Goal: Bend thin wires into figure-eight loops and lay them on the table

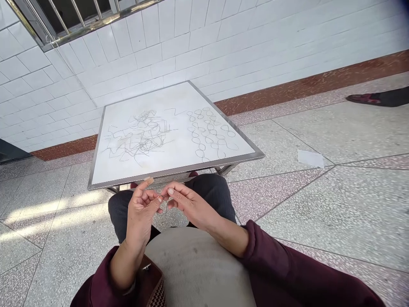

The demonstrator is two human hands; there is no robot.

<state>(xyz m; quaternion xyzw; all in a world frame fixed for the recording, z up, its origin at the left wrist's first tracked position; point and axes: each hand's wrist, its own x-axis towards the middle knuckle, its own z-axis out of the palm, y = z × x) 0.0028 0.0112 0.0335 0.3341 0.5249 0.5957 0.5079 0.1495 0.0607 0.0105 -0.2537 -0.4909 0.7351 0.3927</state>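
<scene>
My left hand [142, 212] and my right hand [191, 204] meet over my lap, just in front of the table's near edge. Both pinch a thin dark wire [166, 207] between thumb and finger; a short curved length of it shows below the fingertips. On the white table [179, 96] lies a tangled heap of loose bent wires [145, 136], on the left side. Rows of wires shaped into joined loops [209, 130] spread over the right side. The exact shape of the wire in my fingers is mostly hidden.
The table has a metal rim [179, 169] and stands close to a white tiled wall [179, 42]. A barred window [79, 17] is at upper left. Another person's shoe [364, 99] appears at far right. A white paper piece [310, 158] lies on the speckled floor [345, 204].
</scene>
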